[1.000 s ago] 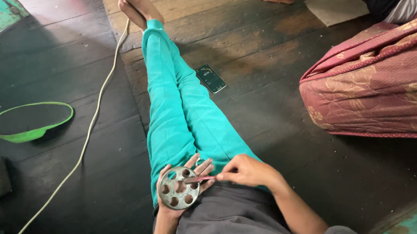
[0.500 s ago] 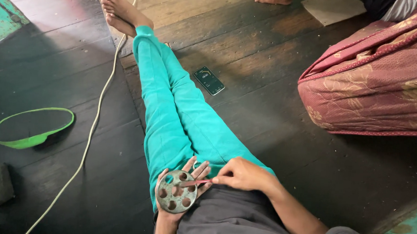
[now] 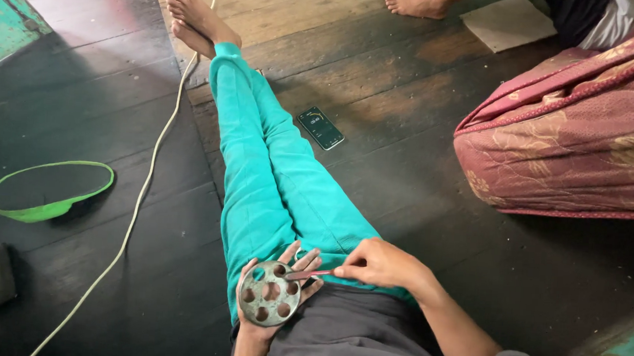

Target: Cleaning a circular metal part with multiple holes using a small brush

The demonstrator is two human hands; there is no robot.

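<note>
I sit on a dark wooden floor with my legs in teal trousers (image 3: 273, 175) stretched out ahead. My left hand (image 3: 282, 271) holds a round grey metal disc (image 3: 269, 294) with several round holes, flat over my lap. My right hand (image 3: 381, 264) pinches a thin pink-handled tool (image 3: 304, 275), whose tip rests at the disc's upper right edge, touching my left fingers.
A black phone (image 3: 321, 128) lies on the floor right of my knees. A pale cable (image 3: 144, 182) runs along my left side. A green-rimmed round frame (image 3: 48, 191) lies at the left. A red patterned mattress (image 3: 576, 142) and another person's foot (image 3: 416, 2) are at the right.
The view has tilted down and right a little; my feet sit lower in the frame. My hands keep the disc and tool in nearly the same pose.
</note>
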